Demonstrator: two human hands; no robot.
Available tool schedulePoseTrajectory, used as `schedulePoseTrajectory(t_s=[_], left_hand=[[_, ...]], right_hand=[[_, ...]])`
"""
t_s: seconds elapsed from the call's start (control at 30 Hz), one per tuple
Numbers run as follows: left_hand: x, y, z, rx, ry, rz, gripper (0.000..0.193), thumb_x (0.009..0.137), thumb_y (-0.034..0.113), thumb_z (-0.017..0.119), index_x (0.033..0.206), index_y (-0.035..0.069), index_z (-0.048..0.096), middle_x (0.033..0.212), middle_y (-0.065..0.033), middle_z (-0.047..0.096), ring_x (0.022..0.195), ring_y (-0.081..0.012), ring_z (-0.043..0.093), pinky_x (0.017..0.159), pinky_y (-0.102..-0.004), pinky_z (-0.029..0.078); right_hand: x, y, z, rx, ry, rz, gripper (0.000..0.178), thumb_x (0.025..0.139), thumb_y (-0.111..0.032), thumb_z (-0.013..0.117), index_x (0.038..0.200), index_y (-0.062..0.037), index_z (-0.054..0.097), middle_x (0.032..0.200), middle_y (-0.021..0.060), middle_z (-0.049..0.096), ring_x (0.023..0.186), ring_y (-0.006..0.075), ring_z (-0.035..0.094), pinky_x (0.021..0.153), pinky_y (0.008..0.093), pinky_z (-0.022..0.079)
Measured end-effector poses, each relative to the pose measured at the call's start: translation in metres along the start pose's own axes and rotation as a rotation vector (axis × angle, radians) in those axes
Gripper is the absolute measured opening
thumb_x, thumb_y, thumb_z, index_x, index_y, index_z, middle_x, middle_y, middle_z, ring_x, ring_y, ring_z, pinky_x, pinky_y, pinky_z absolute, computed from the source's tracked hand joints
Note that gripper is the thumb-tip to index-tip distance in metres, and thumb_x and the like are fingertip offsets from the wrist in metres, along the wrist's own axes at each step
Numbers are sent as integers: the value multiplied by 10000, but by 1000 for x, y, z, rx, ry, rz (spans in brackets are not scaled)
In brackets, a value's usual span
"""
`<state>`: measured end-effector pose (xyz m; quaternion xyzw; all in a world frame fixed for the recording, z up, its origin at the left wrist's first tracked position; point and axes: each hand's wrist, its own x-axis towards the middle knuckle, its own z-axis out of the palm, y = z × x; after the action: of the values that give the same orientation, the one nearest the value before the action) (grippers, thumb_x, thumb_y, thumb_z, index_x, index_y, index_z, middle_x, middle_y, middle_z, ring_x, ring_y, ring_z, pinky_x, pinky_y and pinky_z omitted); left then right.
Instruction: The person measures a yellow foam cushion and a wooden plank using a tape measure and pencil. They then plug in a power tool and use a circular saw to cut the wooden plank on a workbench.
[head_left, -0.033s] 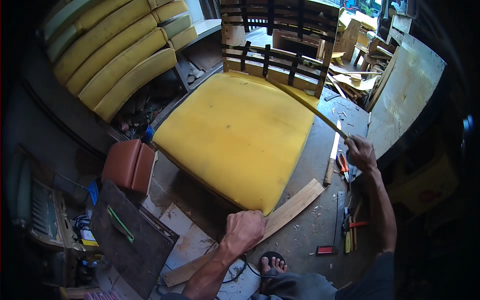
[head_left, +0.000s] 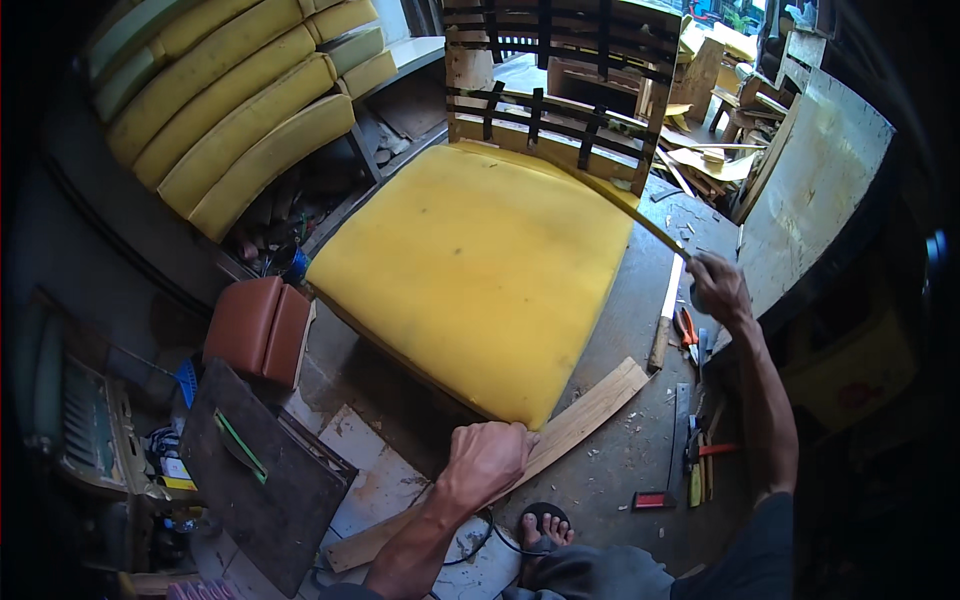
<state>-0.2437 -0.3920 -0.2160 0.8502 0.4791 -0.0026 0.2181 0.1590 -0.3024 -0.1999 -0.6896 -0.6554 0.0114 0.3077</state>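
Observation:
A seat padded with yellow foam point(head_left: 470, 270) fills the middle, with a backrest frame point(head_left: 550, 120) crossed by black webbing straps at its far side. My right hand point(head_left: 720, 287) is closed around the near end of a long, narrow yellow strip point(head_left: 655, 230). That strip runs taut and slightly bent from the back edge of the seat toward me. My left hand point(head_left: 490, 460) is closed in a fist at the seat's near front corner. The fingers hide whatever is pinched there.
Below my right hand lie a long knife point(head_left: 664, 325), orange-handled pliers point(head_left: 686, 334), a try square point(head_left: 665, 470) and a hammer point(head_left: 706, 450). A wooden board point(head_left: 585, 415) lies by my foot. Brown cushions point(head_left: 245, 325) stand left; yellow padded cushions point(head_left: 240, 130) lie behind; scrap wood is heaped far right.
My right hand has moved slightly away from me with the strip, which now curves more along the seat's back corner. My left hand stays at the front corner.

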Motion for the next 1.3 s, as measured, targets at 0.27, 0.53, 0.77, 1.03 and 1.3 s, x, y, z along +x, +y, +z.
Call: schedulePoseTrajectory(t_s=[0.27, 0.53, 0.77, 1.03, 1.3], left_hand=[[220, -19, -66, -1588, 75, -31, 552, 1019, 458, 508, 1305, -14, 494, 1165, -169, 619, 855, -223, 647, 778, -382, 539], [425, -40, -77, -1800, 527, -215, 239, 1010, 227, 543, 1049, -5, 585, 883, -116, 661, 738, -220, 660, 654, -383, 590], [496, -113, -84, -1801, 650, -307, 206, 991, 193, 566, 1007, -9, 601, 784, -150, 657, 582, -216, 658, 477, -309, 572], [505, -120, -98, -1797, 528, -391, 187, 1006, 194, 553, 1052, 17, 596, 818, -147, 676, 661, -235, 682, 552, -335, 608], [517, -129, -102, -1838, 446, -419, 199, 1002, 176, 537, 1032, -19, 565, 779, -165, 647, 602, -265, 662, 541, -378, 611]], right_hand=[[88, -72, 55, 128, -243, -86, 364, 907, -327, 543, 924, -16, 733, 837, 177, 720, 746, 300, 705, 739, 396, 539], [113, -7, 54, -30, -204, 26, 380, 922, -358, 603, 955, -4, 737, 812, 199, 705, 738, 305, 687, 738, 403, 522], [89, 75, 7, -118, -143, 97, 314, 913, -279, 643, 884, 23, 723, 773, 163, 647, 676, 249, 641, 668, 377, 490], [102, 87, 25, -85, -99, 101, 298, 928, -252, 626, 878, 25, 724, 752, 150, 631, 680, 231, 627, 653, 365, 483], [111, 95, 30, -142, -84, 95, 306, 921, -265, 622, 858, 17, 722, 758, 153, 630, 688, 253, 629, 670, 376, 485]])
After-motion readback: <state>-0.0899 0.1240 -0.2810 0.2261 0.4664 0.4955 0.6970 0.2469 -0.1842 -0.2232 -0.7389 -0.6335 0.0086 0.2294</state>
